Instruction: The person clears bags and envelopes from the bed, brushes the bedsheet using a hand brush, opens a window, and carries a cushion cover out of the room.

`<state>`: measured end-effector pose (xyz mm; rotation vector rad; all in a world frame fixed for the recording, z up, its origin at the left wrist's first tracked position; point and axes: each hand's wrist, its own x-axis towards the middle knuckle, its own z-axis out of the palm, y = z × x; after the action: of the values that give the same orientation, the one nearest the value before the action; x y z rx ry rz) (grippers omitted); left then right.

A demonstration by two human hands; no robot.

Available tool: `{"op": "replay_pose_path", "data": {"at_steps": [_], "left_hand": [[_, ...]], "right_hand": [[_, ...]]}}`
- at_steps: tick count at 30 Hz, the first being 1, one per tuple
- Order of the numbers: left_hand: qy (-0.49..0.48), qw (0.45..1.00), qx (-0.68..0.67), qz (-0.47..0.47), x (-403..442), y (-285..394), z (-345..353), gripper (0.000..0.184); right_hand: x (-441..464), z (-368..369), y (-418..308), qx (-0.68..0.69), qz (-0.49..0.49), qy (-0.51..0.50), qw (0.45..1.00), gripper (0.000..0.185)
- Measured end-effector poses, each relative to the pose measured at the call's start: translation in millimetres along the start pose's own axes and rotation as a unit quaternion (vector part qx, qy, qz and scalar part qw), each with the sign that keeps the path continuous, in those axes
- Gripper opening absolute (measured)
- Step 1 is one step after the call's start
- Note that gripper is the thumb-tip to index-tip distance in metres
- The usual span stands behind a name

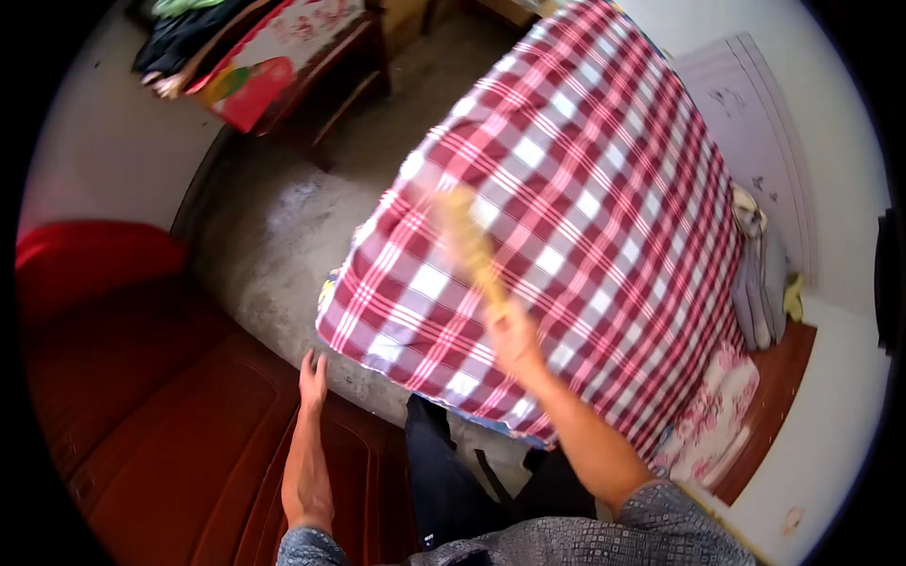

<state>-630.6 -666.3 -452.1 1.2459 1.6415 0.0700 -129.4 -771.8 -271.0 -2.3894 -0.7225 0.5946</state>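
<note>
My right hand [512,338] is closed round the handle of a tan bed brush [472,247], which is smeared by motion. The brush lies over a red, white and dark plaid bed sheet [566,208] spread across the bed; whether it touches the cloth I cannot tell. Near the bed's lower left corner, my left hand [313,377] hangs with its fingers apart and nothing in it. Small creases run across the sheet.
A dark red wooden headboard-like panel [179,406] stands at left, beside a bright red rounded thing [99,255]. Clothes [203,38] lie on a stand at upper left. Folded grey cloth [760,283] and a floral cloth [713,406] rest along the right. Concrete floor [283,236] shows between.
</note>
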Motion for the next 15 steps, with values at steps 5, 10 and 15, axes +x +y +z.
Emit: {"op": "replay_pose_path", "data": {"at_steps": [5, 10, 15], "left_hand": [[0.008, 0.995, 0.058, -0.078, -121, -19, -9, 0.066], [-0.081, 0.992, 0.092, -0.025, -144, -80, 29, 0.061], [0.042, 0.992, 0.116, -0.036, -204, 24, 111, 0.058]], "right_hand": [[23, -19, 107, 0.188, 0.301, 0.076, 0.932, 0.031], [-127, 1, 48, -0.064, -0.277, -0.541, 0.791, 0.012], [-40, -158, 139, 0.2, 0.203, -0.302, 0.91, 0.019]]}}
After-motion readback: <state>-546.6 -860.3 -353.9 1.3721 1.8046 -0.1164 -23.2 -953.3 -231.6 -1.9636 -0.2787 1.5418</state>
